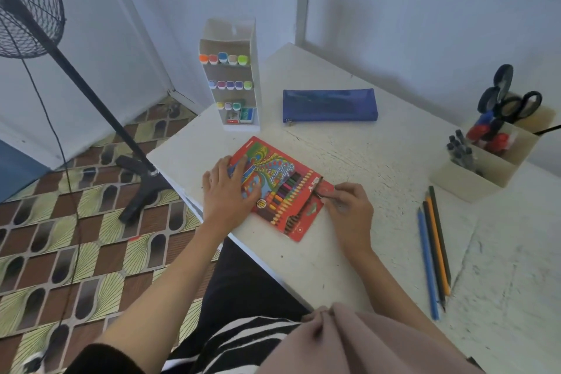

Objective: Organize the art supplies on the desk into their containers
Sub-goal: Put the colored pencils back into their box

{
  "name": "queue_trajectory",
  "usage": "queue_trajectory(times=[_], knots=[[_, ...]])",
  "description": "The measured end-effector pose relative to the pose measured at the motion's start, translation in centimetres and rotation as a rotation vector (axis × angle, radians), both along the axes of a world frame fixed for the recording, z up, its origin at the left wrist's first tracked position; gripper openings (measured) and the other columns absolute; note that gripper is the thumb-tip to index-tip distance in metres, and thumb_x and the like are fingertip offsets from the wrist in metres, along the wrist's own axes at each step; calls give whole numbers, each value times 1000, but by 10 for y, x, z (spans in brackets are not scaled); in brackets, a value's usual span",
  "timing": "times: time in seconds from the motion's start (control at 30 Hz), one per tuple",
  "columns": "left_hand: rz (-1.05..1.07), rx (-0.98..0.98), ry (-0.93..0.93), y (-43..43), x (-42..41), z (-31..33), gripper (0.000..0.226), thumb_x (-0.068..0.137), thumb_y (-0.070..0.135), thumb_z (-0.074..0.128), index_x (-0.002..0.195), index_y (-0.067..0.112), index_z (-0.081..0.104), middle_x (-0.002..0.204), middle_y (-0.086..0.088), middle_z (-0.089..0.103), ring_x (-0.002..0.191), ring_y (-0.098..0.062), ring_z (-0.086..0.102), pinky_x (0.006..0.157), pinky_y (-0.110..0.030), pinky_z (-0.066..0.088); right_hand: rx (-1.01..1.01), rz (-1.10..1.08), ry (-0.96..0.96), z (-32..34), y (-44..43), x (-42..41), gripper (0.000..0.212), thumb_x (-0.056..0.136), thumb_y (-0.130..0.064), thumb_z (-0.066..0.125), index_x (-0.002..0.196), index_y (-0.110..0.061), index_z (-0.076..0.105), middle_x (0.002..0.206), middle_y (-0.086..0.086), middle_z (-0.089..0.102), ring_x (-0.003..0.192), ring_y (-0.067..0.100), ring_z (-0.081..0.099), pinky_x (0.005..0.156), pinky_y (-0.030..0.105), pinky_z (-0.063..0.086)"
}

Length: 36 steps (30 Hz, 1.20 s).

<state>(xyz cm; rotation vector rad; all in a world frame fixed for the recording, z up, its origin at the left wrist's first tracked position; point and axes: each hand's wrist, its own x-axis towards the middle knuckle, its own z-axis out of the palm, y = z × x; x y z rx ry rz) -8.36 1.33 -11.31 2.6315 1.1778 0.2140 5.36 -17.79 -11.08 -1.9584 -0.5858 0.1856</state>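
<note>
Pencils mostly boxed, four left out

Left grip (226, 191) lies flat with straight fingers on the glossy red cardboard pencil box (279, 188), pressing it to the rough white tabletop (379, 161). Right grip (349, 209) pinches the box's open flap. Slim loose pencils (434, 252) lie well right of that grip, not yet boxed.

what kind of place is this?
Probably a home desk corner for drawing or schoolwork: white desk against a plain wall, marker rack, coloured pencil box, standing fan on patterned flooring.
</note>
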Motion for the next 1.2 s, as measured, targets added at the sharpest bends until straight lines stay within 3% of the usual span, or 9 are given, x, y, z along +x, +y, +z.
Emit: queue_trajectory(times=[0.17,0.27,0.33,0.47,0.57,0.8,1.0,1.2], knots=[[-9,18,22,1,0,-1,66,88,60,29,145,26,30,147,-6,27,137,-25,25,116,-48,15,-48,20,17,1,10,0,10,78,-13,74,88,-15,75,106,-3,52,92,9,51,72,6,40],[-18,36,13,0,0,0,75,83,64,18,145,25,29,147,-7,27,136,-26,25,115,-47,16,-195,149,-198,-6,7,2,15,84,-18,68,98,-18,73,117,-3,53,96,11,42,77,24,43],[-23,35,19,-2,0,1,75,83,64,16,146,24,27,147,-8,26,137,-26,24,115,-47,15,-278,242,-316,-9,4,4,20,88,-17,63,106,-18,71,125,-1,52,99,11,35,79,29,41],[-16,7,37,-3,2,1,63,94,54,34,148,25,22,151,-8,19,141,-27,17,117,-48,11,-209,321,-166,8,-9,12,25,92,-9,55,114,-10,67,126,2,50,98,5,44,81,6,34],[1,-10,48,-6,6,3,62,95,51,36,149,24,20,154,-9,16,143,-29,12,117,-50,9,-126,167,-120,23,-37,25,22,90,-3,57,106,-10,70,112,-2,56,94,-4,52,77,0,39],[-61,-49,55,-29,36,5,63,95,51,35,149,24,18,156,-10,11,144,-32,2,116,-52,5,-274,-246,-165,38,-138,46,16,85,2,61,95,-6,71,85,9,61,69,16,54,62,6,40],[-120,-56,30,-52,60,3,63,94,52,37,149,26,20,157,-9,10,145,-32,3,114,-53,1,-385,-343,48,40,-180,36,3,87,-10,64,86,-12,64,67,-6,55,61,2,49,55,8,33],[-138,-54,21,-51,56,1,62,95,52,36,148,26,21,157,-9,10,145,-31,3,115,-53,2,-421,-383,83,32,-175,29,5,85,-14,67,83,-13,63,66,-5,56,61,4,51,54,16,35]])
